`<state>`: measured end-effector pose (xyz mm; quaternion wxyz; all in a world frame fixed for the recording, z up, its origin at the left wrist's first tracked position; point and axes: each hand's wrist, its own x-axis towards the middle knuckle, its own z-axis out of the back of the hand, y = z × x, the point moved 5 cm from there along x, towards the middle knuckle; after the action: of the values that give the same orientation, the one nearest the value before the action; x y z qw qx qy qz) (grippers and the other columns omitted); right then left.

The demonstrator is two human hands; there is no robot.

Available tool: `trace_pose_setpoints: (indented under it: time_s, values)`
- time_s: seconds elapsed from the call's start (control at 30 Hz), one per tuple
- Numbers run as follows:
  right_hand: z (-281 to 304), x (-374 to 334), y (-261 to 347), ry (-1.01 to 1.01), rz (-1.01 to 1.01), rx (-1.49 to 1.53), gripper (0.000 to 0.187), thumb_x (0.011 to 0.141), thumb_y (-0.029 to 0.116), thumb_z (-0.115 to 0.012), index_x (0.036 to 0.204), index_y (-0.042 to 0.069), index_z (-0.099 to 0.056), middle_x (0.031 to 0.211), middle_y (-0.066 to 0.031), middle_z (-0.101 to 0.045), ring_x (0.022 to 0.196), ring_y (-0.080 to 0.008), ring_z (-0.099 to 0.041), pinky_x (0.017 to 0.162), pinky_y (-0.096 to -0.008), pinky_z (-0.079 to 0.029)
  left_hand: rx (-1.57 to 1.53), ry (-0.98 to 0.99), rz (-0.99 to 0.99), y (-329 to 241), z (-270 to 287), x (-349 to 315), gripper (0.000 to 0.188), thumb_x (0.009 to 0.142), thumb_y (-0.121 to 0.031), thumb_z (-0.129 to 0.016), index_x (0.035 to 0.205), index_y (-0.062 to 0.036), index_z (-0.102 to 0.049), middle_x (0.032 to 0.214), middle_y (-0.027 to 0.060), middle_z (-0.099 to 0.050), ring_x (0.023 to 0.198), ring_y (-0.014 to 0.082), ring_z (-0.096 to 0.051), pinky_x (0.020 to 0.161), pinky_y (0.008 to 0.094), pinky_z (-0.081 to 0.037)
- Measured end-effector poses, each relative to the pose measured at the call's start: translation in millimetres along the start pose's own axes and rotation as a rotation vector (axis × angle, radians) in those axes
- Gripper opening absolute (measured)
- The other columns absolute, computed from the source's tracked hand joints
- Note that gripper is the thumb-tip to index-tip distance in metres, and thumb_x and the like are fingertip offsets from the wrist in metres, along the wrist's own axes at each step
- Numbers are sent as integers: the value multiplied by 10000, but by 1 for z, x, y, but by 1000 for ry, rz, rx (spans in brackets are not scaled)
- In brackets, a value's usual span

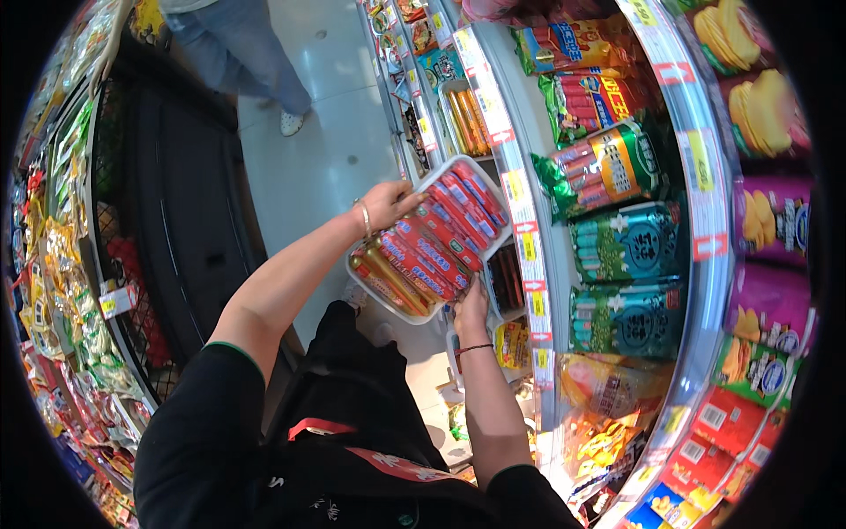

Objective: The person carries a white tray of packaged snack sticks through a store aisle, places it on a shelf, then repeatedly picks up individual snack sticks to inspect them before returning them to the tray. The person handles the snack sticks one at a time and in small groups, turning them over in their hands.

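Note:
A shallow white plastic tray (384,305) hangs tilted in front of me, held between both hands beside the shelf edge. Rows of red-wrapped sausages (434,249) fill most of it, and a few gold-wrapped sausages (392,284) lie along its left side. My left hand (389,208) is closed on the tray's far left rim, its thumb or fingers over the edge. On the near right side, my right hand (471,309) grips the rim from below; some of its fingers are hidden beneath the tray.
Shelves on the right carry bagged sausages (608,167), teal packs (627,242) and snack bags (771,216). Another tray of orange sausages (465,119) sits on a lower shelf. At left stand a black cabinet (189,176) and snack racks (57,291). A person in jeans (233,53) stands in the aisle ahead.

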<state>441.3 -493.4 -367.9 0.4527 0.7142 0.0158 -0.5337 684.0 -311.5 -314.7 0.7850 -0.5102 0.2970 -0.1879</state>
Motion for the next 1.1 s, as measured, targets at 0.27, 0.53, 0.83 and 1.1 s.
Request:
trace_pose_setpoints:
  time_s: [0.27,0.53,0.83,1.1]
  values:
    - [2,41,-17,-22,-18,109,373,1029,400,-444,1108,66,-590,873,-57,-607,783,-204,-617,743,-429,-574,295,272,-93,18,-36,117,475,971,-477,-618,918,-5,-621,792,213,-636,738,363,-610,708,448,-483]
    - [-6,64,-14,-11,-160,221,278,1030,338,-423,1058,93,-552,975,-67,-578,928,-224,-545,888,-485,-479,338,319,38,39,-56,171,448,941,-445,-621,903,1,-630,853,199,-678,812,341,-647,751,424,-500]
    - [-14,86,4,-36,-124,407,146,969,217,-508,1019,93,-567,945,-44,-554,855,-186,-518,847,-423,-453,35,218,198,47,-55,197,476,926,-371,-621,1218,3,-665,1050,173,-712,959,283,-676,872,395,-529]
    - [-8,88,8,-104,-177,411,167,992,250,-496,951,114,-584,899,-37,-595,832,-219,-550,804,-423,-482,-465,-912,230,61,-22,41,605,990,-390,-567,1377,70,-505,1348,234,-587,1256,324,-562,1066,376,-424]
